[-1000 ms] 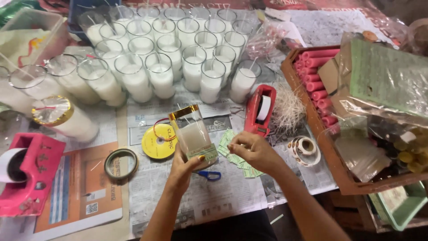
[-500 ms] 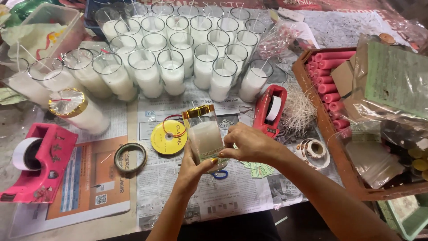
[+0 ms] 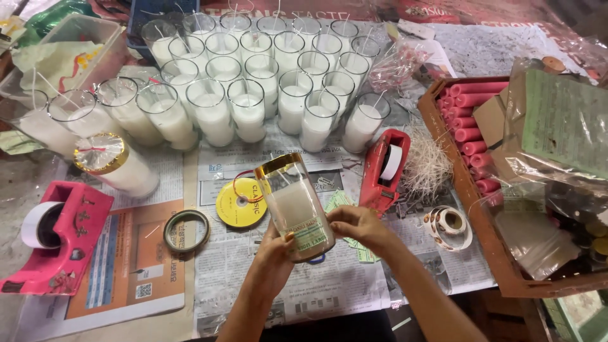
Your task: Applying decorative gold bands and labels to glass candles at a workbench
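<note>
I see newspaper-covered table (image 3: 329, 288), centre frame. Glass candles (image 3: 253, 82) w/ white wax fill upper left; wooden tray (image 3: 453, 171) right holds pink candles (image 3: 472, 120). Left hand (image 3: 275, 256) grips gold-rimmed candle glass (image 3: 292, 202) at centre, right hand (image 3: 354, 225) pinching its label (image 3: 311, 235).

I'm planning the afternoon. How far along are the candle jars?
Done: one jar with a gold top lies at the left. In hand: the left hand holds a gold-rimmed jar while the right hand presses on its green label. Left: the many plain jars behind, unlabelled.
</note>
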